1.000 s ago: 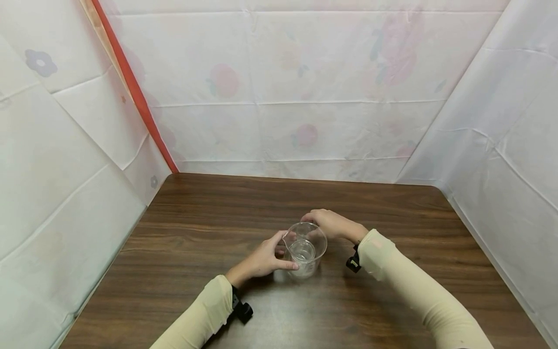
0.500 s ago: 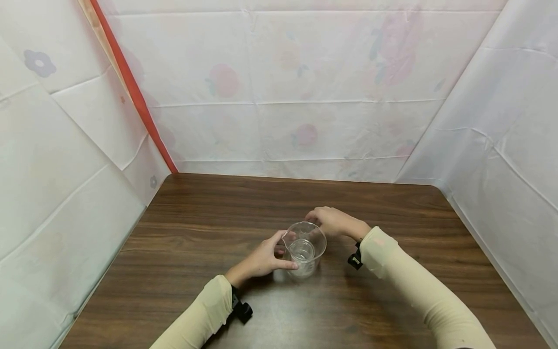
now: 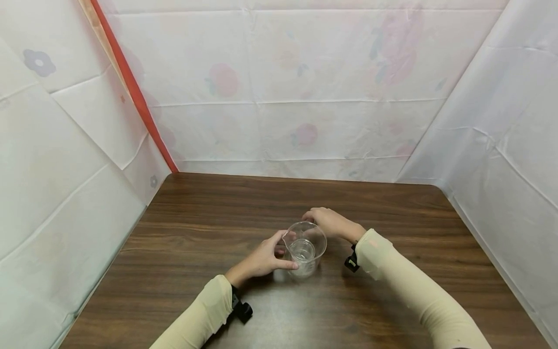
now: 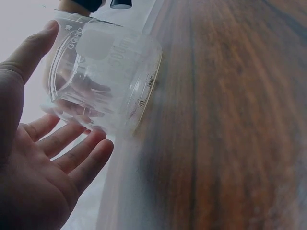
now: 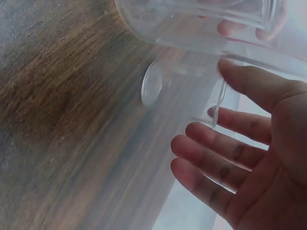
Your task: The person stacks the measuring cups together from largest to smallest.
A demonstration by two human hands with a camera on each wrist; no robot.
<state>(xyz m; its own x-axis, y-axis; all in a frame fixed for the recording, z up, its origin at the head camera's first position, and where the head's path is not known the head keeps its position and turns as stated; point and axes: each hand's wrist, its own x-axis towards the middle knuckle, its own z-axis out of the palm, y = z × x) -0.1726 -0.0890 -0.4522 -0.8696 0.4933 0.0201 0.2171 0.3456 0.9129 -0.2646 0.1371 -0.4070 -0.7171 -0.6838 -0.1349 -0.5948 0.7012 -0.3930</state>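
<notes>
A large clear glass beaker [image 3: 320, 257] stands upright on the wooden table, with printed markings seen in the left wrist view. My left hand [image 3: 263, 258] holds its left side, thumb at the near side and fingers round the far side. Inside it sits a smaller clear glass vessel [image 3: 302, 250]. Behind and to the right of the large beaker is my right hand [image 3: 329, 223]. In the right wrist view, that hand's thumb and fingers are round the rim of a small glass beaker [image 5: 182, 91]. The large beaker mostly hides this small one in the head view.
The dark wood-grain table [image 3: 209, 208] extends around both hands. White patterned sheets [image 3: 279, 131] hang behind it and at both sides. A red strip [image 3: 135, 89] runs down the left corner. Each wrist wears a black camera [image 3: 242, 310].
My right hand shifted slightly right and away, then came back left beside the large beaker. The left hand and the large beaker have stayed in place.
</notes>
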